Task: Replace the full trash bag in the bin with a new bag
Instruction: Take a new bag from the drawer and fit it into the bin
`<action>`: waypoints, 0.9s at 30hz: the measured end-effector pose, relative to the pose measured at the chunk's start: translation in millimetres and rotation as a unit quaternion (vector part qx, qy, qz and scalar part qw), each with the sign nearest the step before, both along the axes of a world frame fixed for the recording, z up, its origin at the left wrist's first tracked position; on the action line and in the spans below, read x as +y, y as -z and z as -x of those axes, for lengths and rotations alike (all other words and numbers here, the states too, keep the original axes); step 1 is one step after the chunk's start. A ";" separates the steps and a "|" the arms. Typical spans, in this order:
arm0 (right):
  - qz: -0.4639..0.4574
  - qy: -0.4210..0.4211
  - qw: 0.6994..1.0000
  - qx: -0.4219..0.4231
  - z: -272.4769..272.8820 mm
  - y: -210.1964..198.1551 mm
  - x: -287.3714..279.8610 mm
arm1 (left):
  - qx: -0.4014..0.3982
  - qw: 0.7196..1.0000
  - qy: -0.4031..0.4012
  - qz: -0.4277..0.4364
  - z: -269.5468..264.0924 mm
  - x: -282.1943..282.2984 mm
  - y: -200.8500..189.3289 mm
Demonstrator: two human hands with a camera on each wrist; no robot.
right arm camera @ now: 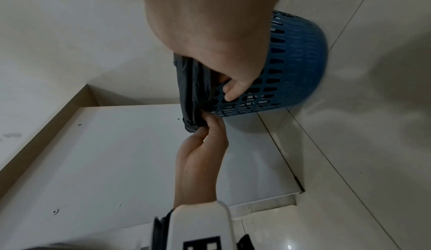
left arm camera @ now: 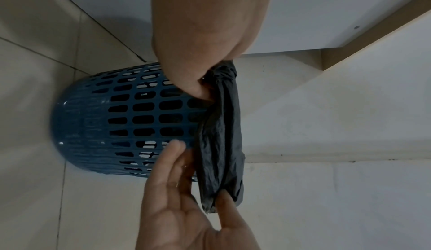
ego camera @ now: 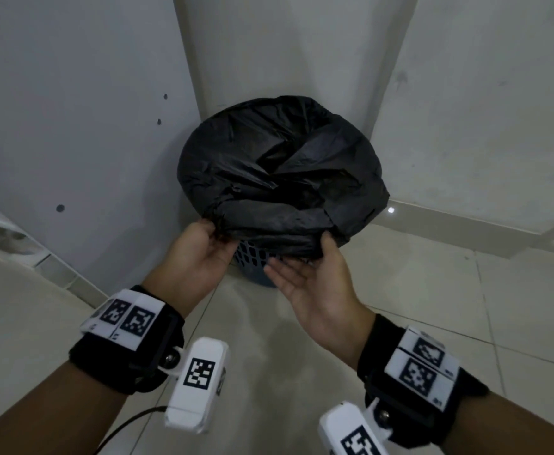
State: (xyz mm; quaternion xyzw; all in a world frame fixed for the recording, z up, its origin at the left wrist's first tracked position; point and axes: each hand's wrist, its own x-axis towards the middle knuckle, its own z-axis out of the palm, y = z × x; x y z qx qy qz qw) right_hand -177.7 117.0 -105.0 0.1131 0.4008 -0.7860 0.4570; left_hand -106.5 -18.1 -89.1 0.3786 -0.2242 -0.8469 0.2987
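A black trash bag point(ego camera: 279, 165) lines a blue slotted bin point(ego camera: 252, 257) standing in a wall corner, its mouth folded down over the rim. My left hand point(ego camera: 215, 236) pinches the near-left fold of the bag point(left arm camera: 221, 134) between thumb and curled fingers point(left arm camera: 198, 90). My right hand point(ego camera: 311, 254) holds the near-right fold: its thumb lies on the plastic and the straight fingers point(left arm camera: 175, 152) reach under the hem beside the bin point(left arm camera: 104, 115). The right wrist view shows the bag point(right arm camera: 191, 88), the bin point(right arm camera: 298, 60) and a fingertip on the lattice. The bag's contents are hidden.
White walls point(ego camera: 72, 126) close in behind and to the left of the bin, with a pillar point(ego camera: 285, 44) directly behind it. Pale floor tiles point(ego camera: 433, 290) spread to the right and toward me. A white object point(ego camera: 6, 238) sits at the left edge.
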 end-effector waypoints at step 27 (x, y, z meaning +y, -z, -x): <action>-0.017 0.131 0.987 0.089 42.8 -11.9 -2.3 | -0.012 0.996 0.012 0.086 -6.6 18.0 0.5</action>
